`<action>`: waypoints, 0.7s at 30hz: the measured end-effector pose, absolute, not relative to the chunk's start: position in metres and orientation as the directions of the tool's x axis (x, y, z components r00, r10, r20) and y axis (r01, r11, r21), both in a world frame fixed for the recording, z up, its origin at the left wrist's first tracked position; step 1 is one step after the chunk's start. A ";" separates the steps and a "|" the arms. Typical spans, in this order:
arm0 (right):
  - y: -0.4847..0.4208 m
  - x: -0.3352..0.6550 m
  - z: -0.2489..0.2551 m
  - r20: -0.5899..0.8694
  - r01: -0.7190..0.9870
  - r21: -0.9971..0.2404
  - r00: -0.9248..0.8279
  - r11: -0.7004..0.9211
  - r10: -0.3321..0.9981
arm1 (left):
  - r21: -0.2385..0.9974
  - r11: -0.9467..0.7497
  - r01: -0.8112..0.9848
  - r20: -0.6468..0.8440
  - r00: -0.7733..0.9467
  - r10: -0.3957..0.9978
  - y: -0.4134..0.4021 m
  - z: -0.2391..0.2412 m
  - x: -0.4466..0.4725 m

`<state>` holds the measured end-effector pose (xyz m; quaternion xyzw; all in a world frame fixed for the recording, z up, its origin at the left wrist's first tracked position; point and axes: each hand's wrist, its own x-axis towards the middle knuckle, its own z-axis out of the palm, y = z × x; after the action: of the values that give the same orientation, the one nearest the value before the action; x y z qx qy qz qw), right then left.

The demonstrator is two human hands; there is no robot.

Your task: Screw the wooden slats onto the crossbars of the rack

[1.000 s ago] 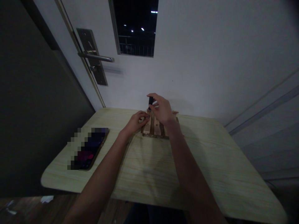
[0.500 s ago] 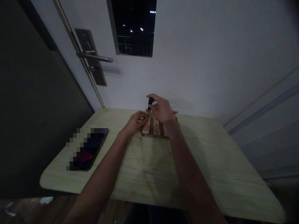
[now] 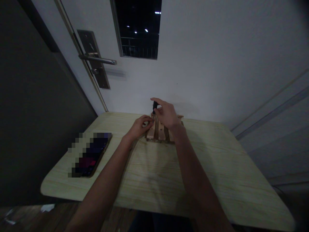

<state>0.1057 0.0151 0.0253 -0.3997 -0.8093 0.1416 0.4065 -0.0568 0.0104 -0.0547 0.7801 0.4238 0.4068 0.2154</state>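
A small slatted wooden piece (image 3: 162,132) lies near the back edge of the table, with dark holes in its slats. My right hand (image 3: 167,113) is closed around the black handle of a screwdriver (image 3: 155,105), which stands nearly upright over the left slat. The forefinger rests on top of the handle. My left hand (image 3: 139,126) is at the left side of the wooden piece, thumb and forefinger pinched close to the screwdriver's lower end. Whatever lies between those fingertips is too small to make out.
A phone (image 3: 95,156) with a partly pixelated screen lies on the left of the pale wooden table (image 3: 154,174). Behind the table stands a white door (image 3: 205,64) with a metal handle (image 3: 101,60) and a dark window (image 3: 138,29).
The screwdriver handle and the fingers of my right hand have shifted very slightly. My left hand stays in its pinch at the same spot.
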 end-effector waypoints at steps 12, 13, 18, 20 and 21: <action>0.016 0.106 0.022 0.558 0.501 -0.575 -0.338 0.647 0.758 | 0.676 -0.541 0.499 0.450 0.301 0.840 0.009 -0.054 -0.056; 0.016 0.106 0.022 0.556 0.498 -0.580 -0.336 0.644 0.760 | 0.678 -0.539 0.500 0.450 0.298 0.842 0.009 -0.053 -0.056; 0.018 0.108 0.022 0.554 0.501 -0.580 -0.335 0.642 0.762 | 0.682 -0.538 0.496 0.445 0.304 0.843 0.009 -0.053 -0.055; 0.019 0.107 0.022 0.554 0.506 -0.577 -0.334 0.641 0.763 | 0.684 -0.540 0.490 0.446 0.305 0.841 0.009 -0.054 -0.056; 0.019 0.107 0.022 0.555 0.510 -0.575 -0.332 0.640 0.763 | 0.685 -0.540 0.488 0.448 0.302 0.841 0.009 -0.054 -0.056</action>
<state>0.1072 0.0185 0.0220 -0.3966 -0.8022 0.1505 0.4202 -0.0556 0.0093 -0.0539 0.7773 0.4275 0.4074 0.2169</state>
